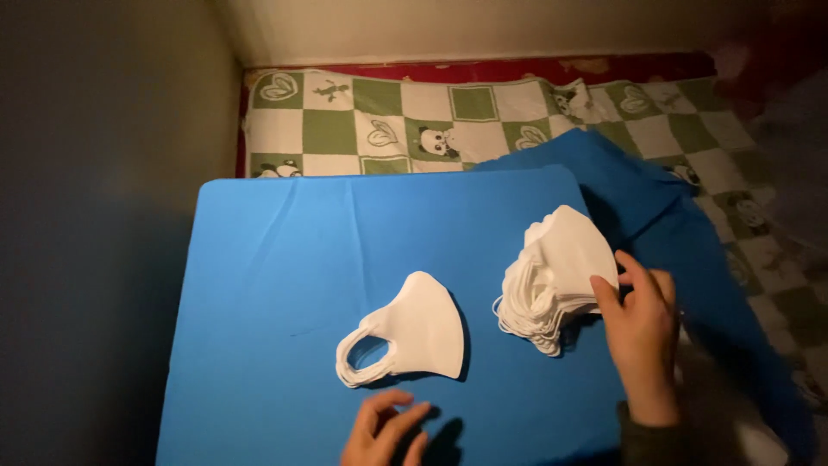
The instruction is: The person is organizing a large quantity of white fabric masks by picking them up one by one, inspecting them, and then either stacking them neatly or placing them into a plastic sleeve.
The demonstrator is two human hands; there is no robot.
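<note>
A small stack of folded white face masks (pixel 414 336) lies in the middle of a blue cloth-covered board (pixel 285 259), ear loops toward the left. My left hand (pixel 384 430) hovers just below it at the frame's bottom edge, fingers apart and holding nothing. To the right stands a taller, fanned pile of white masks (pixel 556 276). My right hand (pixel 642 332) rests against that pile's right side, thumb and fingers touching the top mask's edge.
Blue cloth (pixel 664 224) drapes off the board to the right. Behind lies a green and white checked blanket (pixel 414 121) with panda and heart prints, edged in red. A dark wall (pixel 95 216) runs along the left.
</note>
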